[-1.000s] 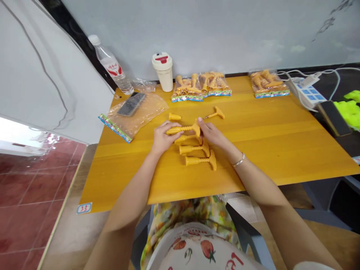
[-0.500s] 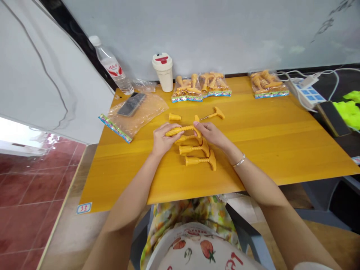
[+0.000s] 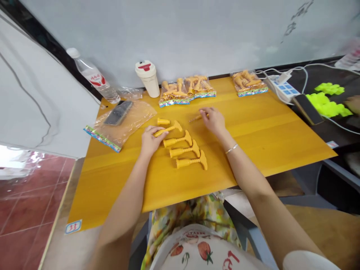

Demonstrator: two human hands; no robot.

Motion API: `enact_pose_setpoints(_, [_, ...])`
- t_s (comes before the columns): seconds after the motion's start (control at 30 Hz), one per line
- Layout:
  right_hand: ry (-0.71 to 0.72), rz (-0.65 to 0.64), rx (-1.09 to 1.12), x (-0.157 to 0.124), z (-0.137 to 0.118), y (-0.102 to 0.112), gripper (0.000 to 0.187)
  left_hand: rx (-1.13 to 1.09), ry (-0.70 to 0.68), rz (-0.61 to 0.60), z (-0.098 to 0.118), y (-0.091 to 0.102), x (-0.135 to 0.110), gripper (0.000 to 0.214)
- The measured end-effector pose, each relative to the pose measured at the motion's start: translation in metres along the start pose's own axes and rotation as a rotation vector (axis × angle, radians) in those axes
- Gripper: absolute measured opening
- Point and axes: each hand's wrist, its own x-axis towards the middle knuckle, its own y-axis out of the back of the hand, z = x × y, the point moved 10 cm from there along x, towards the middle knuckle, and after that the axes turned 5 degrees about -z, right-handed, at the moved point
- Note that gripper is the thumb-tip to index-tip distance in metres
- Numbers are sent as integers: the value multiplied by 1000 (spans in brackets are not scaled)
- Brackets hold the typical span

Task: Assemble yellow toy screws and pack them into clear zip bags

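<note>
- Because the left hand's [image 3: 153, 139] thumb and fingers are grasping the sleeve end of the farthest covered T-handled tool [image 3: 172, 128], a slack hold there could be letting it swing out of line.
- The right hand [image 3: 213, 119] is poising bent fingers over the bare T-handled tool [image 3: 198, 117], hiding most of its handle; with the view so poor, one cannot tell whether they are gripping it or merely touching it.
- If they are only touching, a careless pull could be sending the tool skidding across the table [image 3: 267, 135].
- Its thin spiral [image 3: 192, 120] is pointing toward the left hand's side; a hasty approach, point first, could be pricking a fingertip.
- The loose sleeve [image 3: 163, 121] is lying just beyond the held tool, near the left fingers, so a nudging knuckle could be rolling it away.
- Three more covered tools [image 3: 177, 141] [image 3: 185, 150] [image 3: 192, 161] are lying close together on the person's side of the held one, handles to the right; a low wrist could be catching a handle and skewing the row.
- Farther out, a phone [image 3: 118, 112] is resting on a flat clear bag [image 3: 140, 114], so a tug on the plastic could be dragging it along.
- A lidded cup [image 3: 148, 80] is standing at the back, where a wide reach could be toppling it.
</note>
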Motion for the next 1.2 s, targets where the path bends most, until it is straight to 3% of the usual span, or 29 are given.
enact_pose_setpoints(0.07, [-23,66,-176,4,19,3,44,22,4,-63,-6,-8,3,21])
enact_pose_setpoints(0.2, [-25,-44,-288,8,36,-20,45,-4,24,-166,-15,-22,8,25])
enact_pose_setpoints(0.3, [-12,-89,-290,9,34,-28,40,3,33,-211,-20,-27,11,28])
enact_pose_setpoints(0.5, [-20,-93,-281,10,31,-26,38,36,4,-271,-22,-31,11,28])
enact_pose_setpoints(0.73, [-29,-50,-291,7,28,-21,39,52,-15,-256,-16,-31,9,26])
enact_pose_setpoints(0.8, [2,38,-261,4,16,-9,44,-15,-40,-207,-9,-24,10,25])
enact_pose_setpoints(0.87, [156,89,-205,-1,-11,-1,47,-116,-62,-154,1,-16,10,29])
enact_pose_setpoints(0.97, [551,0,-156,-22,-67,-10,47,-259,-55,-129,15,-9,7,39])
enact_pose_setpoints(1.03, [739,-85,-152,-40,-93,-21,44,-305,-52,-145,25,-8,4,40])
enact_pose_setpoints(1.1, [797,-129,-134,-49,-105,-30,36,-299,-68,-158,34,-8,0,37])
enact_pose_setpoints(1.2, [753,-159,-89,-51,-107,-36,40,-265,-111,-131,45,-4,-5,30])
